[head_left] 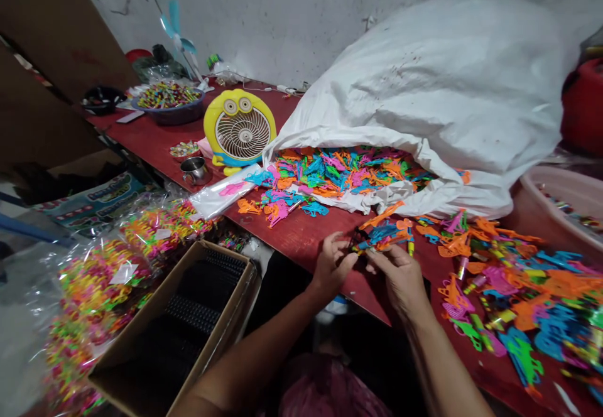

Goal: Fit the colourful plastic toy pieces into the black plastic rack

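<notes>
Above the table's near edge, both hands hold a small bunch of flat coloured plastic pieces [384, 235], mostly blue and orange, with small yellow-banded tubes among them. My left hand [332, 263] is closed at the left end of the bunch, thumb and fingertips against a dark piece [362, 240] whose kind I cannot make out. My right hand [400, 272] is closed on the bunch from the right, its thumb and fingers pinching the lower side. To its right lies a loose heap of plastic pieces and tubes [527, 297] in orange, blue, pink and green.
A big white sack [438, 84] spills coloured pieces [339, 169] onto the red table [301, 232]. Left stand a yellow fan [245, 131], a metal cup [194, 170] and a basin [169, 112]. A carton [235, 304] holds black strips beside filled plastic bags [108, 279]. A pink tub [560, 200] is right.
</notes>
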{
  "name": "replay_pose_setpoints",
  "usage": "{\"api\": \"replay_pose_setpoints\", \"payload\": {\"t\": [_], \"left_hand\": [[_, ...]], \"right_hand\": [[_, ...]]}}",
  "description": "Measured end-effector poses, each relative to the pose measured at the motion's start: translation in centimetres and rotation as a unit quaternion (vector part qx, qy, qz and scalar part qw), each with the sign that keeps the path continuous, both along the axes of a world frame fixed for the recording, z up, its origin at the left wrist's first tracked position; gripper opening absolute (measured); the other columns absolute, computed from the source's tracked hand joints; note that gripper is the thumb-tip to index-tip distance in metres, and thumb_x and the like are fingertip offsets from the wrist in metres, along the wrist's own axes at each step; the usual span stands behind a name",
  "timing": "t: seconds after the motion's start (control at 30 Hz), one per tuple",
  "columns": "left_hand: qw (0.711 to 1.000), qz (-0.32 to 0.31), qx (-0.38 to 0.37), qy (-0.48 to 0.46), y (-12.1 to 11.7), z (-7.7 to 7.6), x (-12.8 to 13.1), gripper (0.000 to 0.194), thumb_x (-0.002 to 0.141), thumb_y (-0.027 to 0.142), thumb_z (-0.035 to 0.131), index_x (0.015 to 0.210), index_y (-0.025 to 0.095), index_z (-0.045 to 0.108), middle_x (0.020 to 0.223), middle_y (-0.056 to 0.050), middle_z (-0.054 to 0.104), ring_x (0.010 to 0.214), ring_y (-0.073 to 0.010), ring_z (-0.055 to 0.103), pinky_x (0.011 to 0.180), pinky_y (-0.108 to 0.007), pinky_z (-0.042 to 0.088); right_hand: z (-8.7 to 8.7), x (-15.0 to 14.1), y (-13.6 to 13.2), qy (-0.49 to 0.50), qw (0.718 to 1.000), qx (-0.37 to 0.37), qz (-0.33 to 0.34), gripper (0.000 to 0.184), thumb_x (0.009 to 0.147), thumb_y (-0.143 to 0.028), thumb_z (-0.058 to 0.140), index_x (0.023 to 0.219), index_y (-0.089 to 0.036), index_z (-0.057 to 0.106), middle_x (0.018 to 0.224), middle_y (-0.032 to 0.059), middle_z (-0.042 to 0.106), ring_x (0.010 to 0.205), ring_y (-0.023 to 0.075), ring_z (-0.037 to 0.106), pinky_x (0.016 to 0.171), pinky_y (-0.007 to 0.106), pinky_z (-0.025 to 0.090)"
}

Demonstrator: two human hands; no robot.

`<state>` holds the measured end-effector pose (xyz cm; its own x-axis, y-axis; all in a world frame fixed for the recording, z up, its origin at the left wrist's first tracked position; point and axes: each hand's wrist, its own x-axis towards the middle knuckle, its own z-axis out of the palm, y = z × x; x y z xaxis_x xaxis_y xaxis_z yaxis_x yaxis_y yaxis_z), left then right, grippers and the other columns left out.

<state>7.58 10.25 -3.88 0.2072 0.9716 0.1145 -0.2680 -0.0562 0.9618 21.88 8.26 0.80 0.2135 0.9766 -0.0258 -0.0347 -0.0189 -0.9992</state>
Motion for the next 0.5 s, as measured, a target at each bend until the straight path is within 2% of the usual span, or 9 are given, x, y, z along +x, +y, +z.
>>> {"api": "replay_pose_setpoints", "payload": {"t": [0.07, 0.17, 0.27, 0.37, 0.5], "left_hand": [[0.998, -0.026, -0.047, -0.041, -0.8, 0.4, 1.2, 0.052, 0.090, 0.041, 0.058, 0.133, 0.016, 0.042, 0.110, -0.011, 0.065, 0.085, -0.0174, 0.064, 0.077, -0.031, 0.053], [0.993, -0.070, -0.084, -0.036, -1.1, 0.4, 2.5, 0.040, 0.092, 0.052, 0.053, 0.108, 0.015, 0.055, 0.096, -0.008, 0.067, 0.078, -0.0175, 0.064, 0.070, -0.030, 0.053], [0.990, -0.045, -0.116, -0.069, -1.0, -0.1, 3.6, 0.043, 0.089, 0.059, 0.055, 0.095, 0.017, 0.056, 0.090, -0.005, 0.066, 0.076, -0.0169, 0.062, 0.070, -0.029, 0.052], [0.982, -0.030, -0.147, -0.111, -1.0, -0.4, 4.1, 0.047, 0.087, 0.063, 0.057, 0.098, 0.017, 0.057, 0.091, -0.006, 0.067, 0.078, -0.0172, 0.063, 0.073, -0.030, 0.052], [0.965, -0.053, -0.192, -0.171, -1.3, 0.3, 3.8, 0.053, 0.087, 0.063, 0.057, 0.118, 0.020, 0.056, 0.106, -0.008, 0.067, 0.089, -0.0189, 0.066, 0.080, -0.032, 0.053]], "right_hand": [[0.2, 0.2, -0.5, 0.009, 1.000, 0.001, -0.002, 0.027, 0.071, -0.040, 0.081, 0.085, -0.020, 0.071, 0.068, -0.0016, 0.063, 0.056, 0.0101, 0.053, 0.056, 0.022, 0.045], [0.2, -0.1, -1.0, 0.002, 1.000, 0.004, -0.009, 0.029, 0.071, -0.041, 0.081, 0.087, -0.020, 0.069, 0.068, -0.0028, 0.061, 0.056, 0.0100, 0.050, 0.056, 0.023, 0.046], [0.0, -0.7, -1.0, -0.018, 0.999, 0.015, -0.039, 0.032, 0.070, -0.046, 0.081, 0.079, -0.020, 0.065, 0.062, -0.0047, 0.055, 0.053, 0.0091, 0.045, 0.051, 0.022, 0.042], [-0.1, -1.5, -0.8, -0.041, 0.997, 0.011, -0.059, 0.036, 0.069, -0.051, 0.079, 0.073, -0.019, 0.063, 0.060, -0.0033, 0.056, 0.052, 0.0101, 0.045, 0.048, 0.022, 0.040], [-0.2, -1.8, -0.7, -0.038, 0.997, 0.004, -0.069, 0.036, 0.070, -0.051, 0.078, 0.077, -0.018, 0.065, 0.063, -0.0013, 0.059, 0.053, 0.0115, 0.047, 0.048, 0.024, 0.041]]}}
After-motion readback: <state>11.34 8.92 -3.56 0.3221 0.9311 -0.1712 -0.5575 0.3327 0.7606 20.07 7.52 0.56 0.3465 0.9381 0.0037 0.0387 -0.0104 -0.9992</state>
